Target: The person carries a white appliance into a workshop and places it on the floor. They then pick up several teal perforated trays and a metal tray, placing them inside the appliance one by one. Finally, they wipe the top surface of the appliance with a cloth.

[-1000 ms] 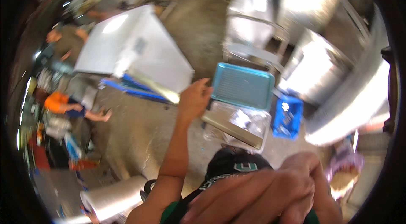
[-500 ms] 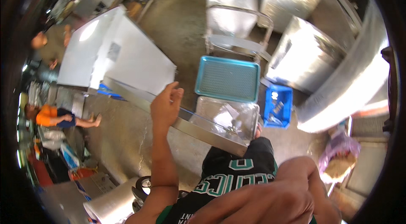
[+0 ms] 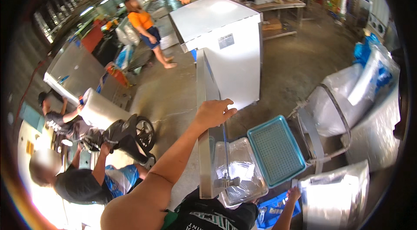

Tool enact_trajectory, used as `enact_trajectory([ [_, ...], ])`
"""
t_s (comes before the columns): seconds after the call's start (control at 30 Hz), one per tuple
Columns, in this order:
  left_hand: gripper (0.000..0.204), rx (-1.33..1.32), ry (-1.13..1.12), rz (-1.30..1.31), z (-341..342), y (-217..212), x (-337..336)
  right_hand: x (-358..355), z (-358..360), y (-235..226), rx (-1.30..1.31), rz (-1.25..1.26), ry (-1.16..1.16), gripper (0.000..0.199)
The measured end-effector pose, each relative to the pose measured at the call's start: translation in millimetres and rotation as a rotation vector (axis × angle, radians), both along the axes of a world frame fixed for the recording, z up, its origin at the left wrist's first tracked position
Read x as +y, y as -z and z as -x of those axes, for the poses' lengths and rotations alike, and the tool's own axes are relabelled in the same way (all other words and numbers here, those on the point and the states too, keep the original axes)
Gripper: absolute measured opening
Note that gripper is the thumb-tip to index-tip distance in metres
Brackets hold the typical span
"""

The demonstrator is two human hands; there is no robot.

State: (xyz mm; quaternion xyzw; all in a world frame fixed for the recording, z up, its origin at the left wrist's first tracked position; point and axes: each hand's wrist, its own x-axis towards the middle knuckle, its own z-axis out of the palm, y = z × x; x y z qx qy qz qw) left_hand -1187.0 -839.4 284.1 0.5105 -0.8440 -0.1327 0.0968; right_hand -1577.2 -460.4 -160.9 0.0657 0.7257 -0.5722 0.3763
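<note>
Concrete floor (image 3: 295, 65) in a cluttered workshop, head view only: white cabinet (image 3: 241, 56) ahead, person in an orange top (image 3: 141, 20) beyond it to the left, motorbike (image 3: 126, 138) off left.

Long metal panel (image 3: 204, 156) runs from beside the cabinet to near the wearer's lap. Thin rod (image 3: 226, 156) with a metal fitting (image 3: 226, 181) near its close end sits along the panel's right side.

Left hand (image 3: 215, 112) lies across the panel mid-length, fingers stretched past it, not wrapped around; can't tell how much it bears on it. Right hand (image 3: 293, 193) is at the blue bin (image 3: 280, 198), just beside a silver wrapped block (image 3: 334, 191); can't tell if its fingers hold anything.

Clear-looking tray (image 3: 238, 149) with plastic bags (image 3: 241, 171) is right of the panel, teal tray (image 3: 278, 152) beside that.

My take: steady the panel with a flat left palm, keep fingertips off thin edges, don't lean on the rod, look into the bin before pinching small parts.
</note>
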Motion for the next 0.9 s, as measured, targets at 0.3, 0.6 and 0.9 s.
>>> enact_trajectory([
  [0.3,0.037,0.036,-0.104,-0.035,11,0,8,-13,27,280,0.041,-0.265,-0.168,0.031],
  [0.6,0.038,0.236,-0.216,-0.209,13,5,7,-83,0,334,0.374,-1.112,-0.279,0.054],
  [0.9,0.038,0.231,-0.197,-0.124,11,8,1,-75,16,301,0.275,-1.131,-0.228,0.057],
])
